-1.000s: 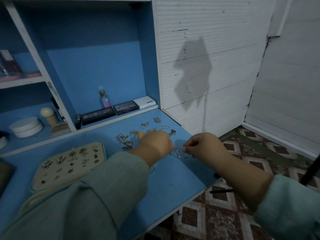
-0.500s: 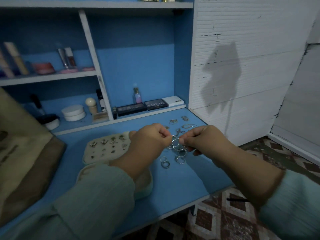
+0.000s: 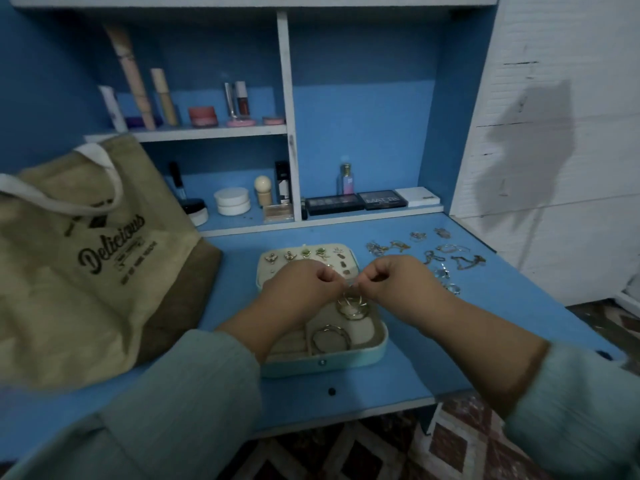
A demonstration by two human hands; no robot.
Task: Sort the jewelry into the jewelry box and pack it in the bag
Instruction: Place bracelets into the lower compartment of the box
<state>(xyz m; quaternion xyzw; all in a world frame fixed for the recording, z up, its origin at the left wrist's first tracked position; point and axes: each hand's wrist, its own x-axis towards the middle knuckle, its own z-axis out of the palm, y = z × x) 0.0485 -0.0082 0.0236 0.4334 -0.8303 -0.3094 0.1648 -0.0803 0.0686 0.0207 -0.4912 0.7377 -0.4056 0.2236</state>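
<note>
Left hand (image 3: 304, 289) and right hand (image 3: 391, 282) both pinch looped hoops (image 3: 353, 306) over jewelry box (image 3: 346, 362); tangled rings may snag, spill onto tabletop (image 3: 450, 358).

A blue worktop (image 3: 485, 327) with shelves; 2 dark makeup palettes (image 3: 356, 201), a white round jar (image 3: 232, 201) and a small perfume bottle (image 3: 346, 179) sit there

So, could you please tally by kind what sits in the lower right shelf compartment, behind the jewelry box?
Eyeshadow palettes: 2
Perfume bottle: 1
White box: 1
Small dark item at the compartment's left edge, kind unclear: 1
Total: 5
</note>
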